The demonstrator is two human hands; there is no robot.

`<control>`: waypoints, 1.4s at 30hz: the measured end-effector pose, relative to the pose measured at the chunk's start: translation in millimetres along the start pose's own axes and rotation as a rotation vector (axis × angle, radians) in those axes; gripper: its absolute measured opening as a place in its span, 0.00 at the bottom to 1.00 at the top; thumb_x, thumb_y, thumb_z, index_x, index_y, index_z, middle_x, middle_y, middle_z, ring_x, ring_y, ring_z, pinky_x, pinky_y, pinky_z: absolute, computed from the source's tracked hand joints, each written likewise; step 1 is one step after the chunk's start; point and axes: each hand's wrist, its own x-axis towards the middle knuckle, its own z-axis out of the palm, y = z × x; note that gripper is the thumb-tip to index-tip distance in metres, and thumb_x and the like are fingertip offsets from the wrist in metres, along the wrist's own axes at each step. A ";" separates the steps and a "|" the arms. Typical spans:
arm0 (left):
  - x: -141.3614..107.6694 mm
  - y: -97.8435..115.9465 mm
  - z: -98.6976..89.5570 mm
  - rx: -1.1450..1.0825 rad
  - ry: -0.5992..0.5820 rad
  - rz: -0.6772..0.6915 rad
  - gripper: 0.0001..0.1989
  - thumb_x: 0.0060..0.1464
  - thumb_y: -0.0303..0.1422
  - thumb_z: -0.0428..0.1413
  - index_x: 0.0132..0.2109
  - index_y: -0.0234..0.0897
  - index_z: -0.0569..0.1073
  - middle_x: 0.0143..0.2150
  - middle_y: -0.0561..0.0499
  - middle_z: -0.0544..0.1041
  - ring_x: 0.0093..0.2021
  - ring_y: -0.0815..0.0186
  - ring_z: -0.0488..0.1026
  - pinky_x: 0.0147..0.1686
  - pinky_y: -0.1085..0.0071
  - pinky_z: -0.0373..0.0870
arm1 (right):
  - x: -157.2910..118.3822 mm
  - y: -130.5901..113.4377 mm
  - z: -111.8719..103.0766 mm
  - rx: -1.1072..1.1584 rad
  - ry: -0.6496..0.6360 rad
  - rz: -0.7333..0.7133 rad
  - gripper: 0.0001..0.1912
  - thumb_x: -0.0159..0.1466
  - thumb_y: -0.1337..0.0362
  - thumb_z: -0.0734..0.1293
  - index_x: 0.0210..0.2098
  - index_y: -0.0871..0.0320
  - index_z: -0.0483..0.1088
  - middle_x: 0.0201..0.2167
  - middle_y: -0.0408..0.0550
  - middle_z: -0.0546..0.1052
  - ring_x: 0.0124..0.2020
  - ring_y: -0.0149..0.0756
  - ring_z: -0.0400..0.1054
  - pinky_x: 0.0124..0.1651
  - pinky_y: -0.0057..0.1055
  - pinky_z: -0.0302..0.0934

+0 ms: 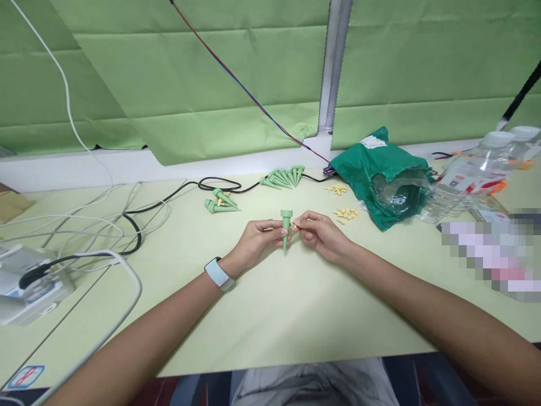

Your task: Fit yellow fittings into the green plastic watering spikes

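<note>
My left hand (257,243) grips a green plastic spike (286,228) upright, its pointed tip down and its wide collar up. My right hand (320,236) comes in from the other side, its fingertips pinching a small pale yellow piece (295,224) right beside the spike. Above the hands lie two groups of similar green spikes (281,179) (220,202), with a few yellow pieces among the left group. Two small heaps of pale yellow pieces (345,213) (336,190) lie to the right of them.
A crumpled green bag (382,179) with clear plastic film sits at the back right, beside clear plastic bottles (473,169). Black and white cables (127,223) cross the pale table's left side, near a white device (29,287). A pixelated patch covers the right.
</note>
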 end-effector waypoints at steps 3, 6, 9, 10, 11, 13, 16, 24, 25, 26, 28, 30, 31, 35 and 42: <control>0.8 -0.5 -1.3 -0.012 0.002 -0.016 0.11 0.51 0.34 0.68 0.41 0.34 0.84 0.38 0.45 0.80 0.38 0.64 0.75 0.41 0.67 0.74 | -1.5 -0.2 -3.5 -0.146 0.020 -0.143 0.12 0.61 0.56 0.71 0.31 0.56 0.68 0.29 0.45 0.74 0.20 0.28 0.59 0.24 0.27 0.54; 3.0 1.7 -6.2 -0.054 0.025 -0.004 0.10 0.51 0.34 0.67 0.41 0.34 0.83 0.37 0.45 0.80 0.39 0.63 0.76 0.43 0.66 0.74 | -7.1 -3.7 -9.6 -0.552 -0.005 -0.482 0.09 0.65 0.58 0.67 0.32 0.55 0.71 0.33 0.48 0.74 0.30 0.34 0.66 0.33 0.31 0.60; 5.8 4.3 -13.0 -0.077 0.079 0.026 0.10 0.51 0.33 0.68 0.41 0.34 0.83 0.40 0.46 0.80 0.42 0.63 0.76 0.47 0.66 0.74 | -9.4 -3.3 -11.3 -0.682 0.010 -0.519 0.09 0.68 0.58 0.64 0.35 0.55 0.71 0.30 0.46 0.73 0.30 0.34 0.67 0.34 0.30 0.60; 6.5 4.8 -14.7 -0.076 0.088 0.029 0.11 0.51 0.33 0.68 0.42 0.35 0.84 0.41 0.46 0.80 0.42 0.63 0.76 0.48 0.65 0.74 | -8.4 -1.6 -11.3 -0.657 0.032 -0.468 0.09 0.68 0.57 0.64 0.35 0.54 0.71 0.28 0.44 0.73 0.27 0.33 0.67 0.32 0.29 0.60; 7.0 5.1 -15.8 -0.073 0.092 0.030 0.11 0.51 0.33 0.68 0.42 0.35 0.84 0.41 0.46 0.80 0.43 0.63 0.76 0.48 0.65 0.74 | -6.4 0.7 -11.9 -0.631 0.053 -0.415 0.09 0.68 0.57 0.65 0.35 0.54 0.71 0.28 0.42 0.73 0.25 0.32 0.66 0.30 0.29 0.59; 7.2 4.9 -16.3 -0.060 0.080 0.024 0.11 0.51 0.34 0.68 0.42 0.35 0.83 0.42 0.46 0.80 0.42 0.63 0.77 0.49 0.64 0.74 | 0.6 5.3 -16.4 -0.643 0.099 -0.368 0.08 0.66 0.58 0.67 0.34 0.55 0.73 0.29 0.42 0.76 0.25 0.31 0.67 0.30 0.29 0.60; 6.4 3.2 -14.5 -0.039 0.049 0.005 0.10 0.50 0.34 0.68 0.39 0.35 0.83 0.39 0.47 0.80 0.40 0.63 0.77 0.48 0.63 0.75 | 16.9 7.8 -35.0 -0.790 0.211 -0.395 0.05 0.62 0.63 0.68 0.33 0.56 0.77 0.33 0.45 0.79 0.29 0.33 0.69 0.36 0.30 0.62; 7.7 -3.0 -14.3 -0.030 0.045 -0.001 0.11 0.49 0.34 0.69 0.38 0.33 0.83 0.40 0.45 0.80 0.40 0.61 0.77 0.51 0.59 0.74 | 67.6 -12.4 -112.7 -1.177 0.531 -0.227 0.07 0.59 0.67 0.68 0.36 0.57 0.78 0.35 0.49 0.82 0.38 0.40 0.73 0.39 0.31 0.60; 7.8 -3.2 -14.3 -0.028 0.047 0.000 0.11 0.49 0.35 0.69 0.39 0.34 0.83 0.40 0.45 0.80 0.40 0.61 0.77 0.52 0.58 0.74 | 71.3 -14.0 -118.5 -1.247 0.540 -0.186 0.07 0.60 0.66 0.68 0.36 0.56 0.78 0.36 0.48 0.82 0.38 0.40 0.73 0.38 0.31 0.59; 7.9 -3.2 -14.2 -0.027 0.048 0.001 0.11 0.49 0.35 0.69 0.39 0.34 0.83 0.40 0.45 0.80 0.40 0.60 0.77 0.52 0.57 0.74 | 74.2 -15.0 -122.9 -1.309 0.544 -0.150 0.07 0.61 0.65 0.67 0.37 0.55 0.78 0.37 0.49 0.81 0.39 0.41 0.73 0.38 0.31 0.59; 7.9 -2.6 -13.8 -0.028 0.049 -0.001 0.11 0.48 0.35 0.69 0.39 0.33 0.83 0.39 0.44 0.80 0.40 0.60 0.77 0.51 0.57 0.74 | 78.4 -15.0 -127.9 -1.409 0.540 -0.102 0.08 0.62 0.65 0.67 0.37 0.55 0.78 0.38 0.50 0.81 0.39 0.41 0.72 0.37 0.31 0.58; 7.7 -1.8 -13.3 -0.030 0.049 -0.007 0.11 0.48 0.35 0.69 0.38 0.33 0.83 0.38 0.45 0.80 0.39 0.60 0.78 0.51 0.57 0.74 | 80.9 -13.4 -129.4 -1.479 0.551 -0.085 0.08 0.63 0.64 0.66 0.37 0.56 0.78 0.40 0.52 0.79 0.39 0.42 0.72 0.37 0.32 0.58; 7.6 -1.4 -13.0 -0.029 0.048 -0.010 0.11 0.48 0.35 0.69 0.38 0.33 0.83 0.38 0.45 0.80 0.39 0.60 0.78 0.51 0.57 0.74 | 81.9 -12.4 -129.5 -1.500 0.566 -0.083 0.09 0.64 0.64 0.65 0.38 0.56 0.79 0.41 0.54 0.78 0.39 0.42 0.72 0.38 0.32 0.59; 6.5 0.4 -11.8 -0.027 0.052 -0.012 0.11 0.48 0.35 0.69 0.37 0.33 0.82 0.37 0.46 0.80 0.38 0.61 0.77 0.50 0.58 0.74 | 83.9 -10.9 -124.3 -1.496 0.639 -0.091 0.11 0.63 0.64 0.66 0.43 0.57 0.77 0.45 0.57 0.75 0.41 0.45 0.72 0.39 0.34 0.60; 6.6 2.3 -8.8 -0.069 0.128 0.041 0.11 0.47 0.33 0.70 0.37 0.34 0.80 0.37 0.48 0.78 0.39 0.64 0.75 0.47 0.64 0.73 | 62.5 -7.3 -47.6 -0.906 0.140 -0.286 0.04 0.61 0.66 0.67 0.34 0.59 0.75 0.34 0.48 0.78 0.36 0.37 0.73 0.40 0.30 0.63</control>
